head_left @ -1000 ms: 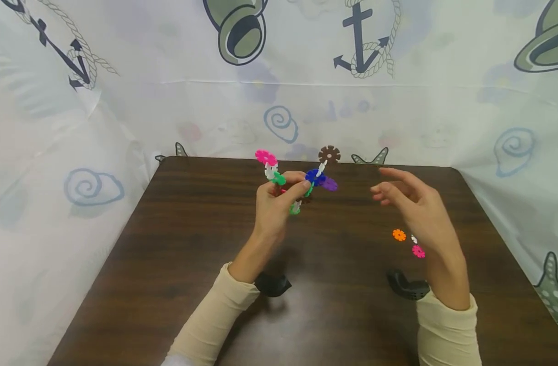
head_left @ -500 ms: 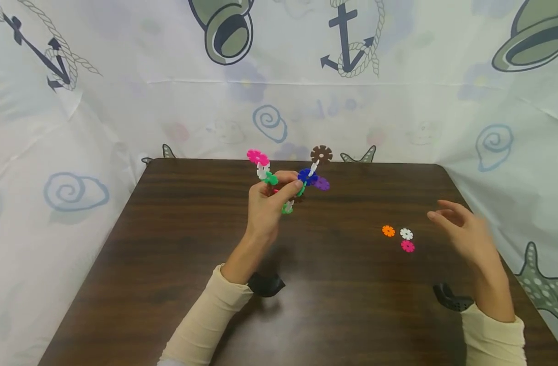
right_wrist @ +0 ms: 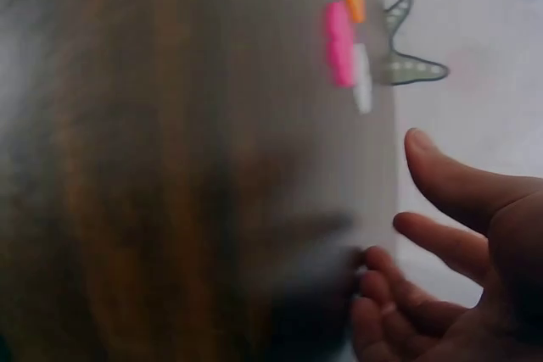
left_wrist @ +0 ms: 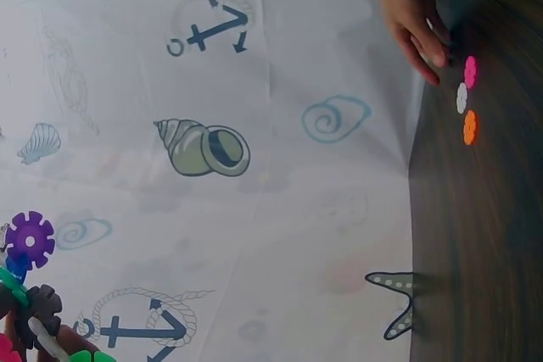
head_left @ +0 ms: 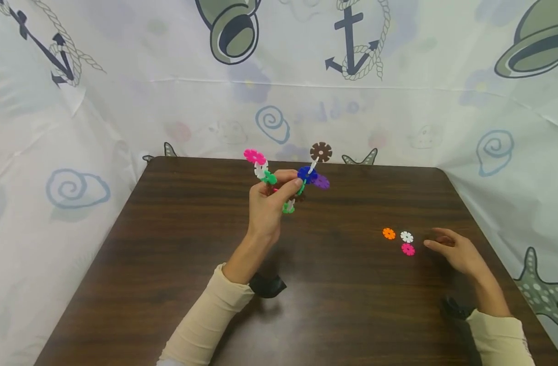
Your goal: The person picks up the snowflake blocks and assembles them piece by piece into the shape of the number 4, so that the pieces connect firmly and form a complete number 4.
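Between thumb and fingers, my left hand [head_left: 265,213] pinches a model of joined snowflake discs above the table. A pink disc [head_left: 254,156], a blue disc [head_left: 307,175], a purple disc [head_left: 322,182] and a brown disc [head_left: 321,152] show among its parts; the fingers hide some of it. My right hand [head_left: 462,256] hovers low over the table's right side, fingers loosely bent, holding nothing. Just left of it lie a loose white disc [head_left: 407,237], a pink disc [head_left: 408,249] and an orange disc [head_left: 389,233]. The right wrist view shows thumb and fingers [right_wrist: 445,243] apart.
A dark wood-grain table [head_left: 343,305] lies under both hands. White cloth [head_left: 205,112] printed with anchors and shells stands behind it and along both sides. A black wrist device [head_left: 267,286] sits at the left wrist.
My right hand has moved right, away from the model, and then down toward the tabletop near the loose discs. The left hand keeps its grip on the model.
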Tool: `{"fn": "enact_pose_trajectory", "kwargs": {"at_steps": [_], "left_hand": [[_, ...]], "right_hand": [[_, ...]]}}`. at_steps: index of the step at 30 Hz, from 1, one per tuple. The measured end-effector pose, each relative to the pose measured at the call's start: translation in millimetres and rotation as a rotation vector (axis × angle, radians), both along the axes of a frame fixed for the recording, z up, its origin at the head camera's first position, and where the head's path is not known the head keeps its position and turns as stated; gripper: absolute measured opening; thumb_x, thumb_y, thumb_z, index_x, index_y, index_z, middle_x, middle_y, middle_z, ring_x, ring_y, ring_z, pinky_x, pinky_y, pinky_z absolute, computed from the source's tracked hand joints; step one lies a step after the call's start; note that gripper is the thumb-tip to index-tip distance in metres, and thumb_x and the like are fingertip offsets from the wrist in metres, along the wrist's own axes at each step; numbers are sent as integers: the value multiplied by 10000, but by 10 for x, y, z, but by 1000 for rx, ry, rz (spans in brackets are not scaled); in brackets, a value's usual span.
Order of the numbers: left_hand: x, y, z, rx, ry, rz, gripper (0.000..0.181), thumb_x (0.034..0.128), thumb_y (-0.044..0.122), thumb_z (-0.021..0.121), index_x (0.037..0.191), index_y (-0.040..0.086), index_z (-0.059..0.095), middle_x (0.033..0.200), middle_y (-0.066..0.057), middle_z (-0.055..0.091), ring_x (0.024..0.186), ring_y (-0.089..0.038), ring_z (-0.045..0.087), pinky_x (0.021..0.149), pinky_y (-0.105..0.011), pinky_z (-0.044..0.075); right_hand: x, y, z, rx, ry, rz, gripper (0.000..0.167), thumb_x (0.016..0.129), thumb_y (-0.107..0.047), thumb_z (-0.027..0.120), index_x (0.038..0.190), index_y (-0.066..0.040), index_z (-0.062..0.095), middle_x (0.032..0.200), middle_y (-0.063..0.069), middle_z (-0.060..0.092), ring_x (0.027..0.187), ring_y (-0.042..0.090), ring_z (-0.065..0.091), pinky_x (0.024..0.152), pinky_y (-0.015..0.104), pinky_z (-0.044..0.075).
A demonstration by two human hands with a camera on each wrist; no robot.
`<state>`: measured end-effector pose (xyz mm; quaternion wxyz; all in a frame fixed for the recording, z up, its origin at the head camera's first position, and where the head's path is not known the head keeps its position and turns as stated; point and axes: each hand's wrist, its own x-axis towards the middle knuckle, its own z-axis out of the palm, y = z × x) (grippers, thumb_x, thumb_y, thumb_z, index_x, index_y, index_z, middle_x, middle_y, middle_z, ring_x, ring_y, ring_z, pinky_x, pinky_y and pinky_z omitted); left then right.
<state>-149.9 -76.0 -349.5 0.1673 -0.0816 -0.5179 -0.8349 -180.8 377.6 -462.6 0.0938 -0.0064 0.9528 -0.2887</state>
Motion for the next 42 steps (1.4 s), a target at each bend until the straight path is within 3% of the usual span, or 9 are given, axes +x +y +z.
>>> {"fn": "enact_pose_trajectory", "kwargs": {"at_steps": [10,15,19,26,33,38,42], "left_hand": [[-1,-63,9,-22,21,8,276,890,-21,723,830,236,802,951,63,747,775,-75,672,683,-194,546],[8,-62,3,-35,25,-2,263,891,3,727,834,250,800,950,81,748,761,-63,667,673,-188,537],[13,-52,-3,-39,20,-10,244,893,12,729,835,238,797,948,73,748,748,-63,663,659,-188,530],[21,-32,-2,-34,27,-19,223,889,17,735,842,227,794,949,75,748,731,-54,660,644,-182,524],[39,-26,6,-41,25,-23,234,892,13,726,846,234,790,960,70,743,731,-60,649,644,-190,527],[43,-12,21,-33,32,-31,246,891,3,725,856,238,791,973,52,739,755,-70,663,659,-198,544],[47,-9,30,-31,33,-28,248,891,2,725,858,239,790,975,53,740,766,-69,665,665,-197,545]], "right_hand": [[-197,-209,-63,-22,46,102,686,1009,-436,644,1499,15,477,1345,350,561,1150,435,557,903,565,482],[-269,-343,-76,-45,63,132,603,994,-376,685,1425,25,555,1311,324,604,1066,361,567,861,441,489],[-291,-429,-80,-43,59,114,541,977,-364,712,1344,21,609,1237,270,633,1009,297,553,812,339,453],[-281,-535,-73,-24,49,81,445,957,-300,742,1191,59,623,1083,221,658,927,266,587,745,314,463],[-250,-609,14,-15,32,50,438,981,-274,708,1183,83,554,1086,278,656,936,322,613,727,317,463],[-201,-715,132,-21,117,50,396,1009,-279,669,1184,67,587,1102,281,709,941,327,674,721,312,477],[-120,-919,347,-58,207,47,403,1033,-335,636,1197,28,575,1117,266,731,918,345,723,697,296,504]]}}
